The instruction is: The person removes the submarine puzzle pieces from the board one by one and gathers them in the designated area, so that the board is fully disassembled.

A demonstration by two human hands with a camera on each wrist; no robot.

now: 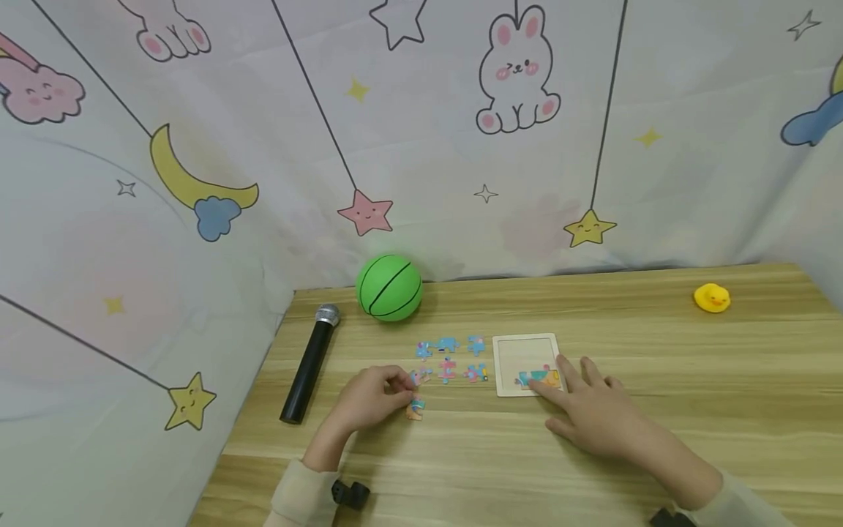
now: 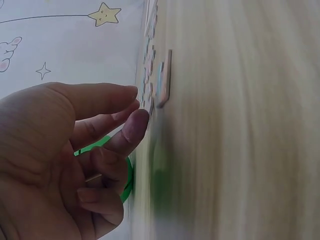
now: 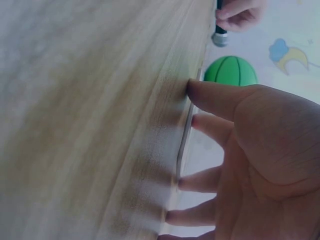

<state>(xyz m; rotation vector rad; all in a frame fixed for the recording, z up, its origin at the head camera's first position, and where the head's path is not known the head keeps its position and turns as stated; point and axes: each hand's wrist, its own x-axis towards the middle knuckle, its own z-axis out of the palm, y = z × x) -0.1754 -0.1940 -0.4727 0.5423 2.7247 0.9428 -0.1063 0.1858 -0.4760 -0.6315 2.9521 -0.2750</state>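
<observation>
In the head view my left hand (image 1: 370, 399) hovers at the left end of a group of jigsaw pieces, its fingertips beside a pink piece (image 1: 420, 376) and just above an orange-and-blue piece (image 1: 415, 410). The left wrist view shows the loosely curled left hand (image 2: 75, 155) with nothing visible between thumb and fingers. My right hand (image 1: 596, 417) spreads over the lower right of a square wooden puzzle frame (image 1: 527, 338). Its index finger touches joined pieces (image 1: 523, 378) inside the frame, which it partly covers. Spread fingers of the right hand (image 3: 270, 150) also show in the right wrist view.
More loose pieces (image 1: 448, 369) lie in rows left of the frame. A green ball (image 1: 389, 288) and a black microphone (image 1: 309, 369) are at the back left. A yellow rubber duck (image 1: 712, 298) sits at the back right, before a patterned cloth (image 1: 435, 146).
</observation>
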